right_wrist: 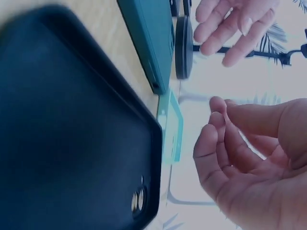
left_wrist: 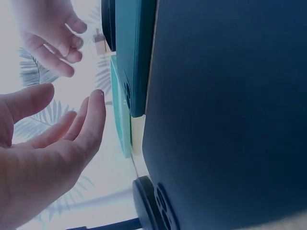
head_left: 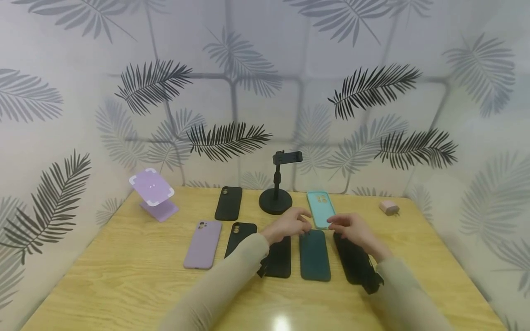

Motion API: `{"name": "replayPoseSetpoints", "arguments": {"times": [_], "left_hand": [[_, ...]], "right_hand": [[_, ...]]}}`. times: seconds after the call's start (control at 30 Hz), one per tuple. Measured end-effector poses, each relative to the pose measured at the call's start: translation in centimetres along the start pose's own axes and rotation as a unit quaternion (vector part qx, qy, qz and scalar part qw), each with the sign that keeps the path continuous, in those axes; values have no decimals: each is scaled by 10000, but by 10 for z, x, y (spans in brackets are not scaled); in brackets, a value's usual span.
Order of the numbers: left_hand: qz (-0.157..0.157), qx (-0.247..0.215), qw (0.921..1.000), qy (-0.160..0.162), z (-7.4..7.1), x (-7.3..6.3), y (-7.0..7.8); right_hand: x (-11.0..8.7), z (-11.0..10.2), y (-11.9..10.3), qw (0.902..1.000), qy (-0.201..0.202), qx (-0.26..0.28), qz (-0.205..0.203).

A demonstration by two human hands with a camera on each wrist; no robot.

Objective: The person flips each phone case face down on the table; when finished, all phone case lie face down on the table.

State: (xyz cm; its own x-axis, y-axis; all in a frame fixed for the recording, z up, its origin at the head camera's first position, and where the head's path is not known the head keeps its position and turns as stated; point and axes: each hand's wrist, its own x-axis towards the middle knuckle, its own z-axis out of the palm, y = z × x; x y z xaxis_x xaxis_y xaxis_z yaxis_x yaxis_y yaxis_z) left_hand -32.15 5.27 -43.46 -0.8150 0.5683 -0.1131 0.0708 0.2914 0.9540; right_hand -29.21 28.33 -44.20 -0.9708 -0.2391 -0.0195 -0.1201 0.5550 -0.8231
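My left hand point(head_left: 290, 224) hovers over the top end of a dark teal phone case point(head_left: 315, 257), thumb and fingers apart. To its right, my right hand point(head_left: 351, 228) is above the top of a black phone case point(head_left: 349, 259); in the right wrist view its thumb tip meets the fingertips, with nothing visible between them. That black case point(right_wrist: 81, 124) lies inside up, showing a raised rim and camera cutout. A turquoise phone case point(head_left: 321, 209) lies behind, between the hands. Under my left wrist is another black case point(head_left: 281, 259), partly covered by the arm.
Further left lie a purple phone case point(head_left: 203, 243) and two black cases, one near point(head_left: 242, 231) and one farther back point(head_left: 228, 204). A black phone stand point(head_left: 276, 202) stands behind, a purple folding stand point(head_left: 153, 188) at the left, and a pink charger point(head_left: 389, 208) at the right.
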Motion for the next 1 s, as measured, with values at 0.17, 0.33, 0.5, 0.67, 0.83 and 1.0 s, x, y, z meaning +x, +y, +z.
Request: {"name": "replayPoseSetpoints", "arguments": {"times": [0.17, 0.33, 0.5, 0.67, 0.83, 1.0], "left_hand": [[1, -27, 9996, 269, 2, 12, -2], [-86, -25, 9990, 443, 4, 19, -2], [-201, 115, 9990, 391, 6, 25, -1], [-360, 329, 9980, 412, 6, 33, -4], [-559, 447, 9966, 407, 9, 38, -6], [-773, 575, 9944, 437, 12, 42, -6]], "right_hand": [[9, -11, 6, 9999, -69, -64, -69], [17, -19, 16, 9997, -103, -63, -206], [21, -24, 25, 9995, -90, -200, -206], [24, -28, 30, 9992, -203, -332, -80], [25, -28, 31, 9985, -379, -380, 55], [27, -25, 32, 9979, -521, -253, 279]]}}
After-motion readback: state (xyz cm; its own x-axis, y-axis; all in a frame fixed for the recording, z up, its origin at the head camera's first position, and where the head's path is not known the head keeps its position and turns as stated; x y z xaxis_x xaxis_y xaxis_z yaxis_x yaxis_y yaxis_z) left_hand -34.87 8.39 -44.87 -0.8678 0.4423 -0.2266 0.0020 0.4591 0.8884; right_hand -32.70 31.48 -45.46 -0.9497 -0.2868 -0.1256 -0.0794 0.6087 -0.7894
